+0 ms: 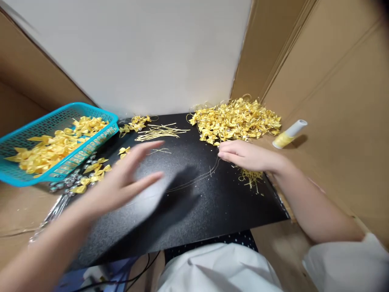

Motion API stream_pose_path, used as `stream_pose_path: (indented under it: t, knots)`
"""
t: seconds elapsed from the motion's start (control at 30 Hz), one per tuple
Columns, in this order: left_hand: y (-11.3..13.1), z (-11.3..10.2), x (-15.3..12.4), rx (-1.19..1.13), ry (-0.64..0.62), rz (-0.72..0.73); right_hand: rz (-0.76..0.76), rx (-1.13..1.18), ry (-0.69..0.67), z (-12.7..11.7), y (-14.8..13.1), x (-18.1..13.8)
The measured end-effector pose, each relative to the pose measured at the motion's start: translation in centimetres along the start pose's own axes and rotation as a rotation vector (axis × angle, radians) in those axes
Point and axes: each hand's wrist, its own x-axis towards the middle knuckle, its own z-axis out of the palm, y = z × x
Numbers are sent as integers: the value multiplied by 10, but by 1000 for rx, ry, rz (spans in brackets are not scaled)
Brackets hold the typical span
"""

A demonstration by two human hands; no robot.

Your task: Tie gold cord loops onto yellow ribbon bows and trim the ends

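My left hand (130,174) is held above the black board (194,219), smeared by motion, its thumb and fingers spread with nothing between them. At the near edge of the yellow bow pile (240,121), my right hand (240,155) is closed in a pinch. A thin thread (197,178) runs from its fingertips in a curve across the board toward the left. Whatever else the fingertips hold is hidden. A few yellow bows (124,151) lie just behind my left hand, and short yellow cords (161,132) rest beyond it.
A turquoise basket (82,152) of yellow bows stands at left, with silvery beads (68,180) and loose bows (95,170) beside it. Yellow cord clippings (251,176) lie below my right wrist. A white-and-yellow tube (289,134) stands at right. Cardboard walls (340,81) flank the board.
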Motion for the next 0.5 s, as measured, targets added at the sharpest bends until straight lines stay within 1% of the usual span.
stream_pose_path:
  t: [0.03,0.07,0.1,0.13,0.17,0.2,0.27,0.33,0.37,0.4,0.43,0.5]
  knots:
    - [23,33,29,-9,-43,96,-17,-1,-2,0,-4,3]
    - [42,64,54,-84,-100,181,-30,2,-8,0,-7,5]
    - [56,89,74,-183,-183,219,-36,9,-15,0,-9,6]
    - [64,109,87,-295,-263,214,-28,17,-20,0,-9,5]
    - [66,124,96,-398,-311,179,-7,25,-24,-1,-8,4]
    - [63,133,100,-496,-321,143,25,32,-28,-1,-6,2]
    - [50,139,99,-557,-347,87,106,50,-37,-2,2,-8]
    - [36,134,93,-493,-325,52,180,86,-36,-3,12,-22]
    - [30,130,90,-443,-294,34,217,102,-10,-4,18,-32]
    - [26,123,87,-389,-251,13,259,103,43,-5,24,-43]
    - [22,115,85,-333,-173,-3,312,78,133,-6,31,-55]
    - [17,95,82,-184,-7,-57,450,-62,329,-7,46,-83]
